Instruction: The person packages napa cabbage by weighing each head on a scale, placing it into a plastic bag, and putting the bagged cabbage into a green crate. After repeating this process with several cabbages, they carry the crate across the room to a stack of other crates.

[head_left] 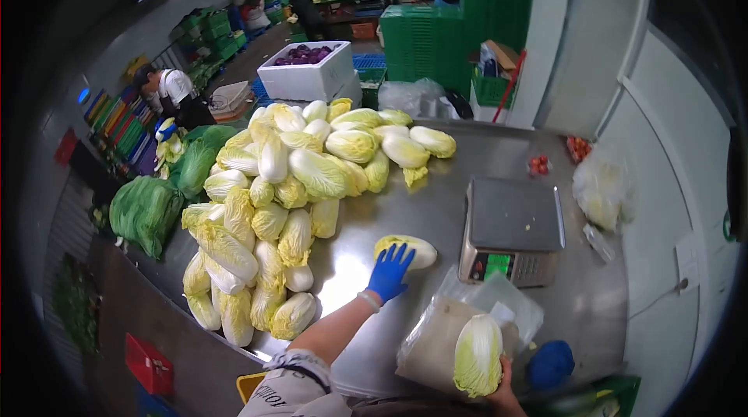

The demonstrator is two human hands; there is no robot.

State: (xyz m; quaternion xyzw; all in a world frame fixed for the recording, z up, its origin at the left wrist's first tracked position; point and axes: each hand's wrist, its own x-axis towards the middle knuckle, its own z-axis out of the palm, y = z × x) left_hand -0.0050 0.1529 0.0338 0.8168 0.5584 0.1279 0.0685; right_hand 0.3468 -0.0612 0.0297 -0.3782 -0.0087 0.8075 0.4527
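Observation:
My left hand (390, 272), in a blue glove, lies over the leafy end of a napa cabbage (421, 253) on the steel table. Its fingers are spread and stretched out on the leaves. At the lower right, my bare right hand (505, 390) grips another napa cabbage (478, 356) from the side, partly hidden by it. That cabbage is above clear plastic bags (425, 339) with a brownish sheet under or in them. Left of my hands rises a large pile of napa cabbages (292, 183).
A digital scale (516, 218) stands on the steel table (358, 347). Around it are small tomatoes (538, 165), a filled plastic bag (601, 187) and a blue bundle (551, 364). Beyond the pile stands a white foam box (305, 78) of purple vegetables. A person (175, 94) bends at the left.

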